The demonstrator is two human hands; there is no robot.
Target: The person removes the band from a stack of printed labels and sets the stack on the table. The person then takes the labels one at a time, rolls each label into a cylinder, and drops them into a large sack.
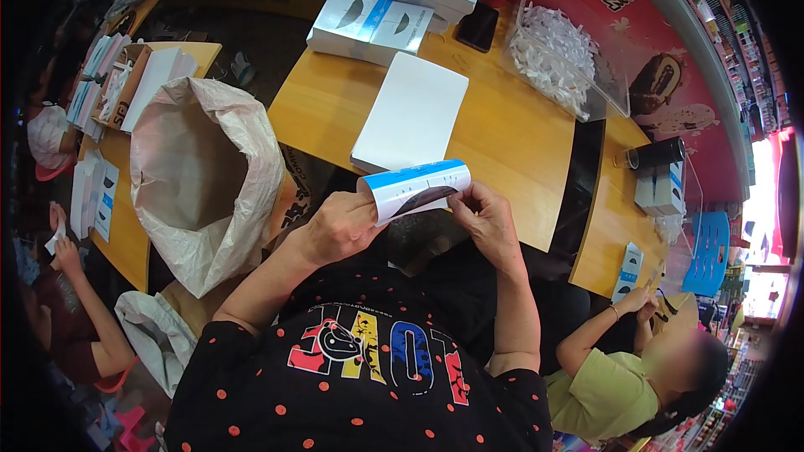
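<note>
Between both my hands is a glossy printed sheet (410, 182), white with a blue band and a dark half-round picture, bent into a curve. My left hand (345, 224) is closed on its left end, with the fingertips partly hidden behind it. At the right edge, my right hand (486, 216) pinches the sheet between thumb and fingers. Just beyond the sheet, a stack of blank white paper or card (412, 109) lies on the wooden table (511, 151).
Bundles of printed sheets (373, 25) and a dark phone (477, 28) lie at the back. A clear bin (615, 92) holds white pieces (557, 54). To the left stands an open woven sack (201, 176). One person (620, 393) works at right, another (75, 310) at left.
</note>
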